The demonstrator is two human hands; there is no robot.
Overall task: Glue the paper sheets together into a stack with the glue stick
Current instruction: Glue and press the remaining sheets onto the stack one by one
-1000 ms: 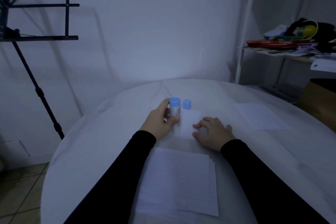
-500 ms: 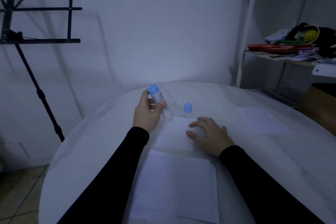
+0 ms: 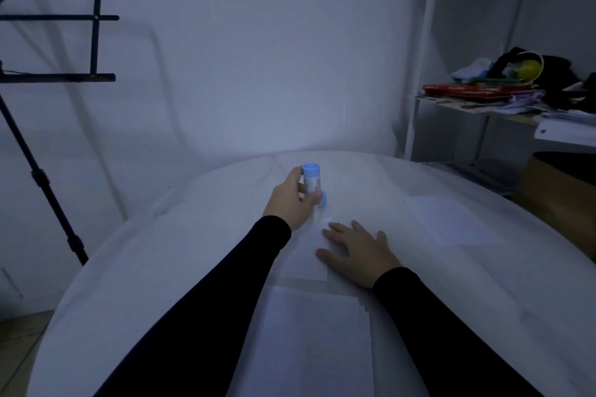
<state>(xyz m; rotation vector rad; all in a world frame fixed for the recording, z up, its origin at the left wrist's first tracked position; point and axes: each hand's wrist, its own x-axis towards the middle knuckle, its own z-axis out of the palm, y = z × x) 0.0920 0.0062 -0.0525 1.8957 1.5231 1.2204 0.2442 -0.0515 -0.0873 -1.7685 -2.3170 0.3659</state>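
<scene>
My left hand (image 3: 295, 200) grips a glue stick (image 3: 312, 182) with a blue end up, its lower end down at the far edge of a small white paper sheet (image 3: 308, 251). The blue cap (image 3: 323, 198) stands on the table just behind the stick, partly hidden by my fingers. My right hand (image 3: 358, 250) lies flat with fingers spread on the right part of that sheet. A pile of lined paper sheets (image 3: 309, 345) lies near me between my arms. Another single sheet (image 3: 448, 219) lies to the right.
The round table (image 3: 161, 251) has a white cover. A black music stand (image 3: 48, 74) is off the table's left. A cluttered shelf (image 3: 503, 97) and a brown box (image 3: 561, 184) stand at the right, beyond the table's edge.
My left hand brought the glue stick from a raised, tilted position on the left back down to the sheet's far edge, in front of the cap. My right hand stayed on the sheet.
</scene>
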